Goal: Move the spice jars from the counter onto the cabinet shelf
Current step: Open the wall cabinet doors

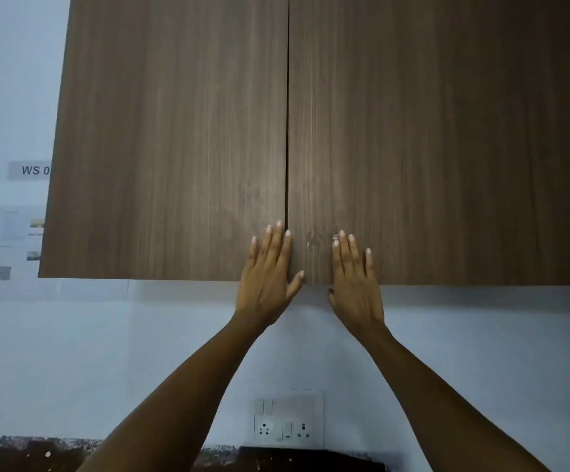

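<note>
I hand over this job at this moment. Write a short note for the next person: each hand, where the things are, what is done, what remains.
Left hand: open, flat on the left door at the middle seam, holding nothing.
Right hand: open, flat on the right door near its lower edge, holding nothing.
Things: both cabinet doors look closed, so the shelf is hidden. No spice jars in view; only a strip of the counter shows.
Done: cannot tell from this view.
Left: check the counter and shelf for jars.
</note>
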